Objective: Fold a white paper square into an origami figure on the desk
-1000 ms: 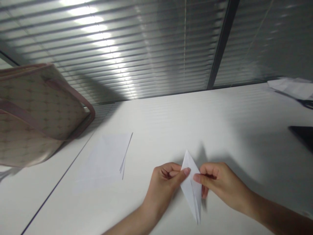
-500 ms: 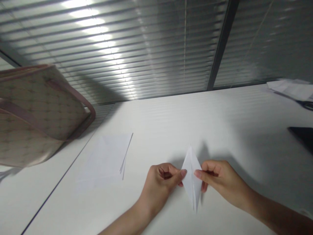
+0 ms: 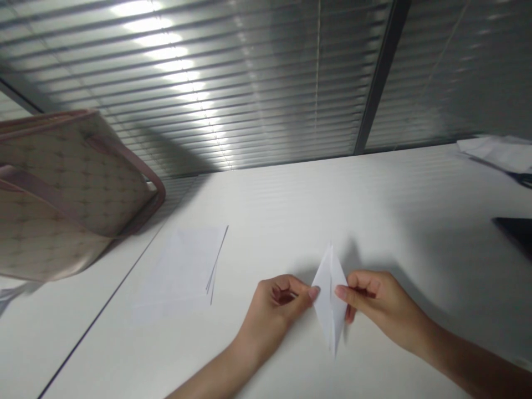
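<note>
folded paper [image 3: 330, 302] turned more upright since earlier | left hand [image 3: 274, 316] pinches its left edge | right hand [image 3: 380, 310] pinches right edge | paper stack [image 3: 187, 266] left

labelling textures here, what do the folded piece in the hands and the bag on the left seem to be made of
The folded piece looks like thin matte white paper: sharp creases, layered edges at its lower tip. The bag seems coated fabric or faux leather, beige with a small repeat pattern and smooth pinkish trim; blur leaves it open.
</note>
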Demonstrator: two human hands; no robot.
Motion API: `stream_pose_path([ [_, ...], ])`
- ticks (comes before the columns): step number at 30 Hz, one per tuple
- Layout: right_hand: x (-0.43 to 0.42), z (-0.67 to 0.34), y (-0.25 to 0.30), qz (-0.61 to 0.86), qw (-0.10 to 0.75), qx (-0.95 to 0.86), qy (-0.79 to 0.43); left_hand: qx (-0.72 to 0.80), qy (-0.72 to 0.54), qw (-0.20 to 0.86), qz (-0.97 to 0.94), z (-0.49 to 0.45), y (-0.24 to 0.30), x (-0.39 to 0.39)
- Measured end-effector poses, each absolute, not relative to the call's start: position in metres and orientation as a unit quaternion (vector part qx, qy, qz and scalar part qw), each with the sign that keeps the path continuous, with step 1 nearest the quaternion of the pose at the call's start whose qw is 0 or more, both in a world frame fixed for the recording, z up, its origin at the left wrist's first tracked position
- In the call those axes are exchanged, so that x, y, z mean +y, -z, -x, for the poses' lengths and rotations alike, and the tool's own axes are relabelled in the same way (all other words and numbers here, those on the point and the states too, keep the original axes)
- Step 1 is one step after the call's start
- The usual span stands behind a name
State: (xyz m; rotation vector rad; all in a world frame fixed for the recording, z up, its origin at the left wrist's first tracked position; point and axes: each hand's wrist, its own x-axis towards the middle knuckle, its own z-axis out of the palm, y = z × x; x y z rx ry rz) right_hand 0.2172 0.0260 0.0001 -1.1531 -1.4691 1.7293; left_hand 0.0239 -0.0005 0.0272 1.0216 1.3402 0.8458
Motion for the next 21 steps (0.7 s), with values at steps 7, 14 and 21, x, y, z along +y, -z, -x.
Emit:
stream_pose_path([
  [7,0.0258,-0.2156,-0.0001,0.424,0.292,-0.537,-0.669,0.579,-0.368,0.554,-0.472,-0.0236,-0.0296,-0.0058],
  [14,0.0257,-0.2146,0.0042,0.421,0.303,-0.522,-0.677,0.561,-0.374,0.583,-0.453,-0.0224,-0.0256,-0.0041],
  [21,0.0225,-0.2106,0.0067,0.443,0.321,-0.538,-0.642,0.572,-0.355,0.600,-0.433,-0.0290,-0.0210,-0.0047],
])
